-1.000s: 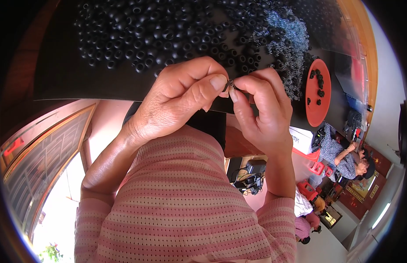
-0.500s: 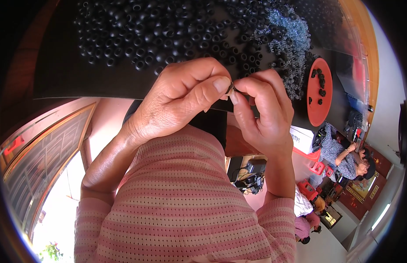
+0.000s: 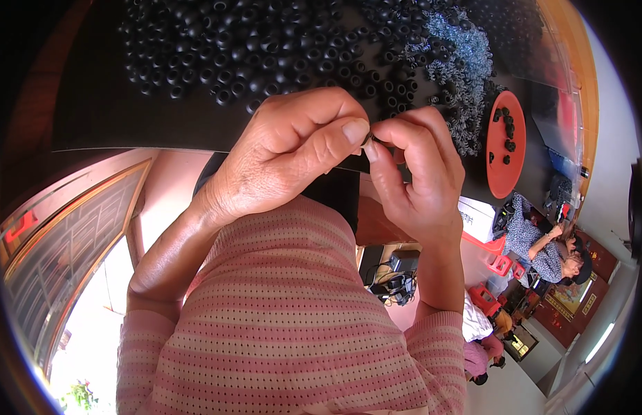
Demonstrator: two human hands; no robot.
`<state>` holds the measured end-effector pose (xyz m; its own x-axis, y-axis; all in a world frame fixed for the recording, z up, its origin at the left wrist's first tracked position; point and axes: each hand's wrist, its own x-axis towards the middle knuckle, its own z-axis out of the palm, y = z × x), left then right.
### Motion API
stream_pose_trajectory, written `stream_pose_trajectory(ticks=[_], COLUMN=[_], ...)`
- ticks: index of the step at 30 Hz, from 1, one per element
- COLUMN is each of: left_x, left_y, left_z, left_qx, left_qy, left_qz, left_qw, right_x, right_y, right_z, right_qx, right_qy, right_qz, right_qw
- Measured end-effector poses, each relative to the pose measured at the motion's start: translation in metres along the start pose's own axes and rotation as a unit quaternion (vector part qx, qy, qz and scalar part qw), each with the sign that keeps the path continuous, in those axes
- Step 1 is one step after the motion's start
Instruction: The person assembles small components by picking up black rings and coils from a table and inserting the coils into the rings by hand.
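My left hand and my right hand meet fingertip to fingertip over the table's near edge. Thumb and forefinger of each are pinched on a small black piece, mostly covered by the fingers, so its exact kind is hard to make out. Beyond the hands spreads a large heap of small black hollow rounded pieces. To its right lies a pile of small clear, bluish coil-like pieces. An orange-red oval dish right of my hands holds several small black pieces.
The dark tabletop ends just under my wrists. At its right a clear sheet hangs along a wooden edge. A white box stands below the dish. Farther right, a person in a patterned top sits working, with other people lower down.
Both hands keep almost the same place and stay pinched together at the small black piece. The view has shifted very slightly; little else differs.
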<state>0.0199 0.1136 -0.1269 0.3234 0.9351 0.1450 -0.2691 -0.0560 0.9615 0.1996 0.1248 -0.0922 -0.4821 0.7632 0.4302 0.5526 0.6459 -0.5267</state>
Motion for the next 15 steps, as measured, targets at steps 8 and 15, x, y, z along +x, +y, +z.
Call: stream_pose_trajectory(ticks=[8, 15], left_x=[-0.0006, 0.0000], left_y=[-0.0007, -0.0020], left_z=[0.0006, -0.0016], left_qx=[-0.011, 0.028], left_qy=[0.013, -0.010], left_qz=[-0.001, 0.023], left_qw=[1.000, 0.999], right_x=[0.0001, 0.0001], right_y=[0.0004, 0.0016], right_z=[0.0003, 0.0011], right_qx=[0.003, 0.003], right_qy=[0.001, -0.002], right_qz=[0.002, 0.004], right_qw=[1.000, 1.000])
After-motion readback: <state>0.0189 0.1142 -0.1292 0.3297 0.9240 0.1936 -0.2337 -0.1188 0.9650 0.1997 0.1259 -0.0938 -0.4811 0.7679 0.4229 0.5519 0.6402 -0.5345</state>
